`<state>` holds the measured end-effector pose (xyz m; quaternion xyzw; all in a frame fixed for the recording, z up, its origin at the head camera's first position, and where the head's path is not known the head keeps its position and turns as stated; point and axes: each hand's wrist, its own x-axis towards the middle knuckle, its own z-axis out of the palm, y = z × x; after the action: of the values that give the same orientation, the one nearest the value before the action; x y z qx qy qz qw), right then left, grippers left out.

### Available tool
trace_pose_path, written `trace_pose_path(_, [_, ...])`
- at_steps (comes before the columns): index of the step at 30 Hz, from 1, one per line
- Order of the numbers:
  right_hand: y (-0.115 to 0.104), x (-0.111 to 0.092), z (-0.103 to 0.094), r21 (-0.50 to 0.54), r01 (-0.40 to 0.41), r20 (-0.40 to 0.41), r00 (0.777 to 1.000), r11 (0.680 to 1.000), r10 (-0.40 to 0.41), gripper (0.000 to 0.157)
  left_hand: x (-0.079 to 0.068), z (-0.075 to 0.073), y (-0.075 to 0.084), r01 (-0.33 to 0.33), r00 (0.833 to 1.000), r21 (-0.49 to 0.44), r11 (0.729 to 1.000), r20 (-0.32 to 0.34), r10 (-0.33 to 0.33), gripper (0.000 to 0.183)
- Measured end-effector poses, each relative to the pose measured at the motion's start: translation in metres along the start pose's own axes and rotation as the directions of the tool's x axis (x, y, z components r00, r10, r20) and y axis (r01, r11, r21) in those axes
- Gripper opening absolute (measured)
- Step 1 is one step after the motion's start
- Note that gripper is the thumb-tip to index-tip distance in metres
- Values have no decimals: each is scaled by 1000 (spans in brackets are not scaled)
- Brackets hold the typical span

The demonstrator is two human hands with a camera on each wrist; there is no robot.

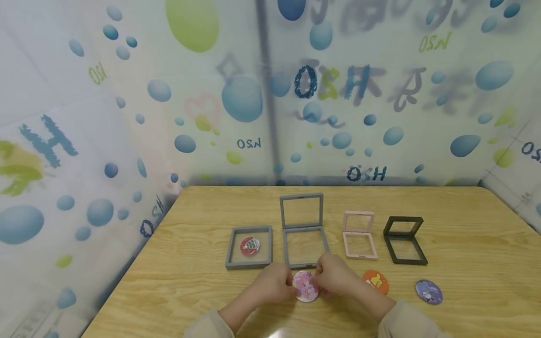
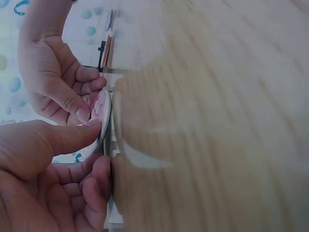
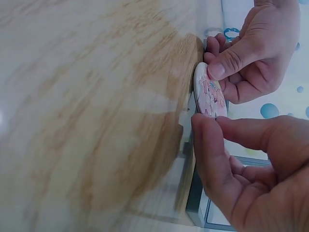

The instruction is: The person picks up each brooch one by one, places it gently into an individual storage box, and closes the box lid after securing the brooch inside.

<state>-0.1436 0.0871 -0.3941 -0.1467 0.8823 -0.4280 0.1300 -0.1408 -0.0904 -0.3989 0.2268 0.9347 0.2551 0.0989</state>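
Note:
A round pink badge with a cartoon print (image 1: 306, 287) is held between both hands just in front of the open grey frame (image 1: 285, 249). My left hand (image 1: 274, 284) pinches its left edge, thumb on the printed face in the left wrist view. On the opposite edge, my right hand (image 1: 336, 277) pinches it between thumb and index finger. The right wrist view shows the badge (image 3: 211, 94) tilted close over the table, its pale rim facing the camera. Behind my right wrist lies an orange badge with a thumbs-up print (image 1: 375, 281), partly covered by the forearm.
At left, a closed grey frame (image 1: 270, 249) holds a red and green badge (image 1: 250, 246). A pink frame (image 1: 359, 257) and a black frame (image 1: 405, 261) stand open to the right. A purple badge (image 1: 428, 292) lies at the right on the wooden table (image 1: 473, 234).

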Motion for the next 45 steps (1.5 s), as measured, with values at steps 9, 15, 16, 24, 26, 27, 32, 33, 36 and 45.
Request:
trace_pose_path(9, [1,8,-5,97,-40,-16,999,994,42,18,2,-6,1,43,996,-181,983,-63,-55,20])
trace_pose_path(15, [-3,19,-11,182,-60,-88,993,981,77,14,13,-12,4,56,985,-277,959,-140,-98,10])
trace_pose_path(16, [-4,20,-11,192,-67,-98,991,979,87,14,16,-12,4,60,983,-286,956,-148,-106,10])
trace_pose_path(24, [-4,33,-15,246,-167,-164,964,955,211,12,35,-16,3,105,969,-312,944,-182,-168,11])
trace_pose_path(26, [-3,37,-16,258,-183,-176,957,949,232,12,39,-17,3,118,967,-333,935,-176,-185,11])
trace_pose_path(27, [-3,39,-16,262,-187,-181,954,947,239,12,41,-17,3,125,965,-339,932,-175,-194,12])
trace_pose_path(32, [-1,46,-18,280,-202,-195,945,939,261,12,51,-18,1,157,963,-355,922,-153,-223,13])
trace_pose_path(33, [-1,47,-18,281,-202,-197,945,938,262,12,52,-19,0,160,962,-355,921,-154,-226,13])
trace_pose_path(36, [0,49,-19,278,-205,-205,942,939,266,11,58,-19,-2,162,958,-346,924,-169,-231,13])
trace_pose_path(45, [3,57,-22,224,-202,-240,937,953,254,13,69,-20,-3,198,951,-336,921,-162,-263,14])
